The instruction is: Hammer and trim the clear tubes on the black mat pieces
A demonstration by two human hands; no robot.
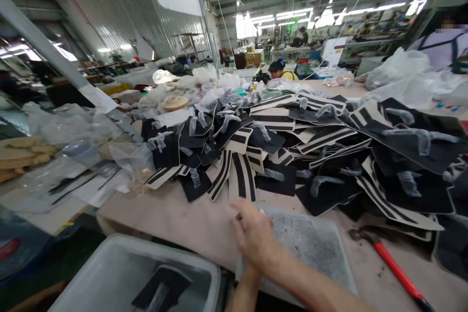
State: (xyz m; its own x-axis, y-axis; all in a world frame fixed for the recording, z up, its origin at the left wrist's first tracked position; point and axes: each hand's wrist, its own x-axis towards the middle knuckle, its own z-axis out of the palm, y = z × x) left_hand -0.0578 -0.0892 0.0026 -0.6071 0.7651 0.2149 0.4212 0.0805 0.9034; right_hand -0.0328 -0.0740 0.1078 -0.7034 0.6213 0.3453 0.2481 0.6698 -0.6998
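My right hand [259,238] lies over my left hand [249,269] at the near table edge, in front of a shallow grey tray [329,243] with dark specks on its bottom. The right fingers look curled and are blurred; what they hold, if anything, does not show. Most of the left hand is covered, its fingers hidden. Just beyond is a large heap of flat black pieces [276,183] with clear plastic-wrapped straps, some turned to show black-and-cream stripes [242,175]. A single black piece [170,285] lies in a pale plastic bin [120,243] at the lower left.
Red-handled pincers [391,258] lie on the table at the right. Plastic bags [204,83] fill the table behind the heap, and a slanted metal post [69,58] rises at the left. One person [283,70] is bent low across the table; another [444,44] is at far right.
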